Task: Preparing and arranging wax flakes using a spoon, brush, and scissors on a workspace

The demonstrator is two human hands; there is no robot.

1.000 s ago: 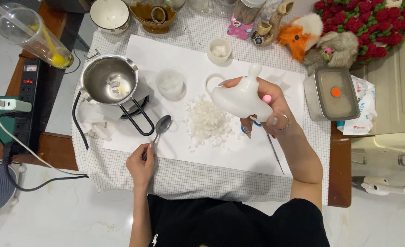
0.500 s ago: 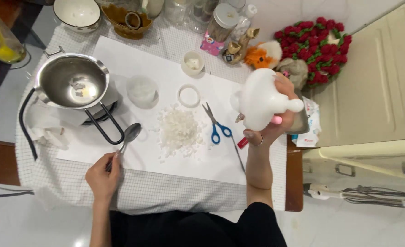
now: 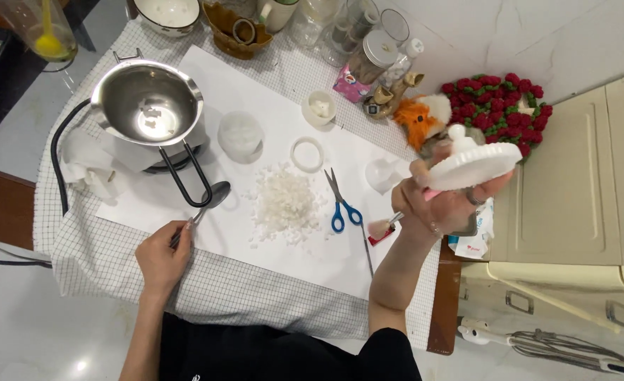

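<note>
The left hand (image 3: 162, 255) pinches a spoon (image 3: 206, 203) lying on the white paper (image 3: 284, 261) beside the steel pot (image 3: 148, 106) on the desk. The right hand (image 3: 442, 208) is raised off the desk's right edge, its grip closed round a white mould (image 3: 475, 164), right of the scissors (image 3: 341, 204) and wax flakes (image 3: 284, 204).

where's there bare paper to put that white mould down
Bare white paper lies in front of the wax flakes and scissors, toward the person. Another patch sits between the pouring pot and small cup. The table's back edge with the jars is crowded.
</note>
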